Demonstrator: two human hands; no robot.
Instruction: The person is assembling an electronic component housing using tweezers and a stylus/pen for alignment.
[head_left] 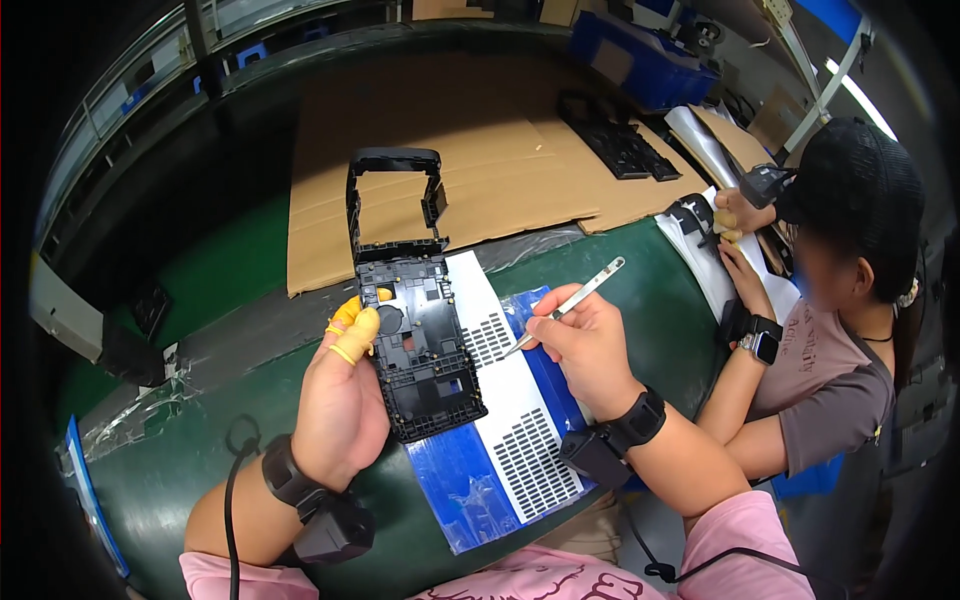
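In my left hand is a black plastic housing, long and ribbed, with an open frame at its far end. Yellow finger cots cover some of that hand's fingertips, which grip the housing's left edge. My right hand pinches a pair of metal tweezers, their tips pointing down-left at a white sheet. Rows of small dark rectangular pieces lie on this sheet, partly hidden behind the housing. Beneath the sheet is a blue board on the green tabletop.
Brown cardboard covers the far part of the table, with more black housings on it. A co-worker sits at the right, hands on a black part. A blue bin stands at the back. Cables hang from my wrist-worn devices.
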